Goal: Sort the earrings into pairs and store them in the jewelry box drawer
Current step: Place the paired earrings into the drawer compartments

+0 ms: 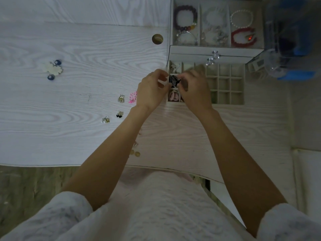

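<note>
White fleecy sleeves (69, 211) sit nearest, with both bare forearms reaching out over the pale wood-grain counter (69, 101). Loose earrings wait to the left of the arms: a clear-and-gold one (105, 120), a black-and-clear one (119, 114), a gold-and-clear one (121, 98), a pink flower earring (133, 97), and further off a white flower piece with blue beads (53, 69).

Beyond them the left hand (152, 89) and right hand (194, 87) meet over the open divided drawer (225, 84) of the jewelry box (217, 51). Both pinch a dark earring pair (174, 80) between their fingertips, above the left column of cells. A pinkish pair (173, 96) lies in the cell just nearer.

To do this step well, I judge the two dark pieces should be lowered together into one empty cell, released only once they are below the dividers, so neither spills into a neighbouring compartment.

Farthest away, the box's top tray holds beaded bracelets (185, 18).
</note>
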Tool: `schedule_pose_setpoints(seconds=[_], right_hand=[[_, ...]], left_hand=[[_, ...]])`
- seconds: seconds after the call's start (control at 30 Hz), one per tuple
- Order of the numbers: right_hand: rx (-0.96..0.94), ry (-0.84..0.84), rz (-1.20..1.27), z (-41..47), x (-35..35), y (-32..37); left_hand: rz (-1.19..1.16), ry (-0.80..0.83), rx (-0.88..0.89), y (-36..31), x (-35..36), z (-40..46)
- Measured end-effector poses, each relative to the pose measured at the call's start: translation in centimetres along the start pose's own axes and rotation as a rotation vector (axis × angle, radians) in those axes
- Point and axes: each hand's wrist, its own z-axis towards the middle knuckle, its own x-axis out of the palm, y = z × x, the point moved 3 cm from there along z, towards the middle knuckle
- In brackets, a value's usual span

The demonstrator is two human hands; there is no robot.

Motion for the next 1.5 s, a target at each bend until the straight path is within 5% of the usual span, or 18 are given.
schedule_pose_setpoints(seconds=[0.33,0.63,0.87,1.17,1.5], right_hand=[[0.055,-0.003,-0.01,1.0,0.1,0.7],[0.088,0.064,-0.123,1.9,0.5,0.5],[0.026,-0.067,-0.12,0.3,-0.3,0.3],[-0.164,-0.005,-0.469,-0.2,-0.1,0.9],[-0.156,-0.014,0.014,-4.7,-1.1,4.4]], left_hand=[[0.036,-0.008,-0.157,-0.5,0.7,2.0],[-0.066,0.013,-0.031,0.9,-0.2,0.6],[-0.026,0.037,0.031,0.6,0.0,0.2],[0.074,0.056,0.134,0.6,-0.2,-0.3],[-0.013,-0.085,0.081,2.2,-8.5,-6.9]])
